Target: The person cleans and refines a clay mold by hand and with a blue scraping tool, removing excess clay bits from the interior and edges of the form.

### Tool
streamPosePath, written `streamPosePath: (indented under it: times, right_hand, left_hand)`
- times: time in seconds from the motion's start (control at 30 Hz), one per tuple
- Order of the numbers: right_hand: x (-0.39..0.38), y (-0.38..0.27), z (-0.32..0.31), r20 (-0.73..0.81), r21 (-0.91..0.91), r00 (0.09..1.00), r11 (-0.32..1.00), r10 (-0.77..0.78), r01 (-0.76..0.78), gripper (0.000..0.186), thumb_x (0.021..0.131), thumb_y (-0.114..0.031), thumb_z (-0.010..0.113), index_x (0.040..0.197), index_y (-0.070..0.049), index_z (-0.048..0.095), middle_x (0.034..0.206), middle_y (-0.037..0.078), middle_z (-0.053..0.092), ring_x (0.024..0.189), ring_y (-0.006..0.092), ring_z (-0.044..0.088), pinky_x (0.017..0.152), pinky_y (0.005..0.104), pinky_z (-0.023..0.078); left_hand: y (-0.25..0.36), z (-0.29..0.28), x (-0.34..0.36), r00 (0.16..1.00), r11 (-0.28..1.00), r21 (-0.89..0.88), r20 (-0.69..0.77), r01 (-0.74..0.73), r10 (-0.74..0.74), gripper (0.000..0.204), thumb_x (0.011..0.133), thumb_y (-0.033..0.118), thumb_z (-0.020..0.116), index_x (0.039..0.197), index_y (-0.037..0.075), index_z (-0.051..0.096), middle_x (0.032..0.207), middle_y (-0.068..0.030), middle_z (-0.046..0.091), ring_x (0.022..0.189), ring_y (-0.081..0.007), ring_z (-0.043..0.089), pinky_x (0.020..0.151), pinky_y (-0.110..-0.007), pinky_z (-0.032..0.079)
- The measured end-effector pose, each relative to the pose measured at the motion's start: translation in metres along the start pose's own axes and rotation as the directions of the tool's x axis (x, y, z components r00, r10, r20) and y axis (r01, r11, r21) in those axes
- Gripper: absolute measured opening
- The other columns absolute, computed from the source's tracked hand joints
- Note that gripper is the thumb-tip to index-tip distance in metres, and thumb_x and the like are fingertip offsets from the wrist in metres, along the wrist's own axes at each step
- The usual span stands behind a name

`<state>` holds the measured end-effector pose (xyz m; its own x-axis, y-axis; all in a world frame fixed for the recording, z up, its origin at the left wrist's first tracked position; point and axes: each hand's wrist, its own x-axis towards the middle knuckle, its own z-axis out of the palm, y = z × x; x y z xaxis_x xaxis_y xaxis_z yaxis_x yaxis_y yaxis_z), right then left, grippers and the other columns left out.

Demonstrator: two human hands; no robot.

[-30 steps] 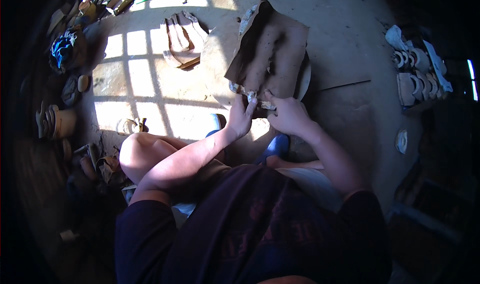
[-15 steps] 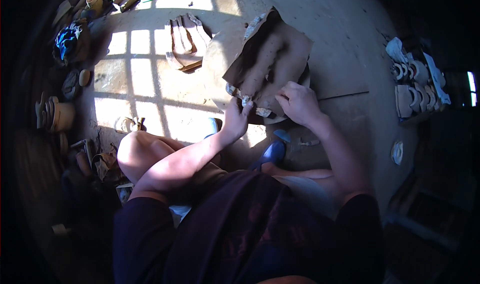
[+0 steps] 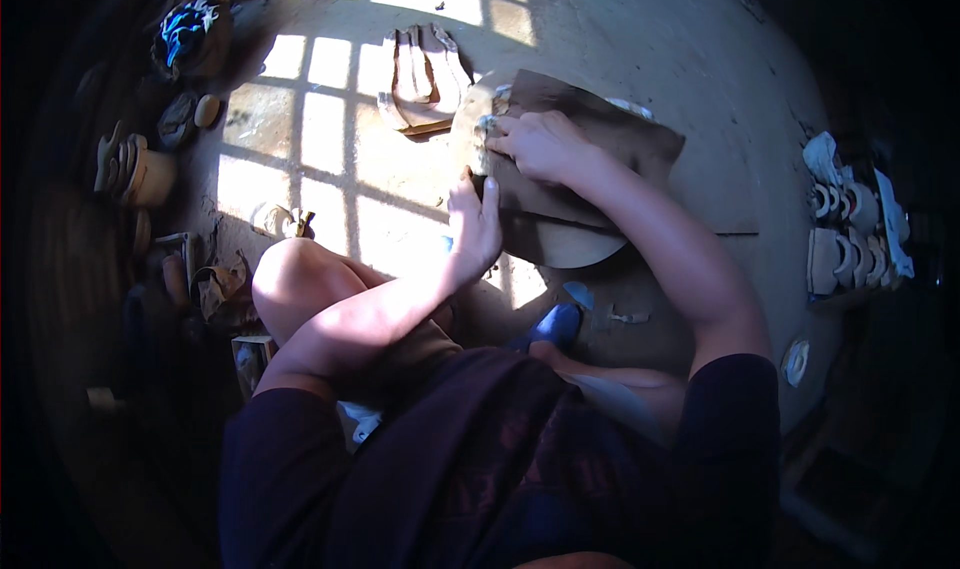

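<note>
One brown sheet [image 3: 632, 143] is already laid over a round board [image 3: 565, 249], but its left edge looks uneven, so I judge the work unfinished. The left hand [image 3: 474, 227], beside it, has thumb apart; the right hand [image 3: 545, 147] touches it, fingers bent; whether either grips, I cannot tell.

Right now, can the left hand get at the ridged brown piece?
Likely yes: sunlit floor lies between the left hand and the ridged brown piece; the right hand is off over the brown sheet.
</note>
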<state>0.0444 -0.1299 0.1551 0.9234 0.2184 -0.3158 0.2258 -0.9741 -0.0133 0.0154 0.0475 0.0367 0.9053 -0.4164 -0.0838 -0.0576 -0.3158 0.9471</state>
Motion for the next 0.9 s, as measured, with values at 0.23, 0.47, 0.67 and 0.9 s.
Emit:
streamPosePath:
  times: [0.23,0.47,0.67,0.9]
  right_hand:
    - [0.007,0.039,0.001,0.123,-0.043,0.98,0.988,0.155,-0.151,0.055,0.083,-0.008,0.06,0.137,-0.011,0.067,0.126,0.011,0.068,0.108,0.0345,0.071,0.087,0.048,0.059]
    - [-0.033,0.034,0.05,0.106,-0.024,0.964,0.969,0.246,-0.245,0.053,0.098,-0.015,0.045,0.149,-0.002,0.054,0.12,0.02,0.068,0.099,0.0402,0.072,0.088,0.0508,0.058]
    - [-0.005,0.049,0.009,0.25,0.087,0.922,0.941,0.296,-0.326,0.046,0.095,-0.018,0.049,0.134,-0.004,0.069,0.116,0.025,0.073,0.105,0.0418,0.072,0.093,0.0511,0.057]
    - [0.028,0.072,0.021,0.188,0.129,0.922,0.922,0.339,-0.365,0.04,0.092,-0.016,0.05,0.121,-0.005,0.075,0.117,0.026,0.073,0.111,0.0439,0.07,0.097,0.0514,0.055]
  left_hand:
    - [0.006,0.012,0.003,0.993,0.998,-0.016,0.096,0.067,-0.066,0.077,0.112,0.046,0.037,0.163,-0.009,0.016,0.164,-0.0363,0.026,0.153,-0.0503,0.025,0.127,-0.051,0.019]
    - [-0.014,0.026,0.05,0.992,1.0,-0.02,0.128,0.0,0.002,0.074,0.112,0.048,0.036,0.164,-0.003,0.022,0.161,-0.03,0.04,0.15,-0.0487,0.034,0.124,-0.054,0.023]
    - [-0.007,0.029,0.024,0.995,0.971,0.231,0.083,-0.066,0.048,0.073,0.111,0.039,0.04,0.162,-0.008,0.018,0.159,-0.0362,0.038,0.152,-0.0483,0.033,0.127,-0.056,0.015]
    - [-0.003,0.035,0.012,0.964,0.964,0.195,0.23,-0.18,0.133,0.072,0.111,0.037,0.037,0.164,-0.009,0.016,0.168,-0.0275,0.03,0.158,-0.039,0.025,0.126,-0.062,0.001]
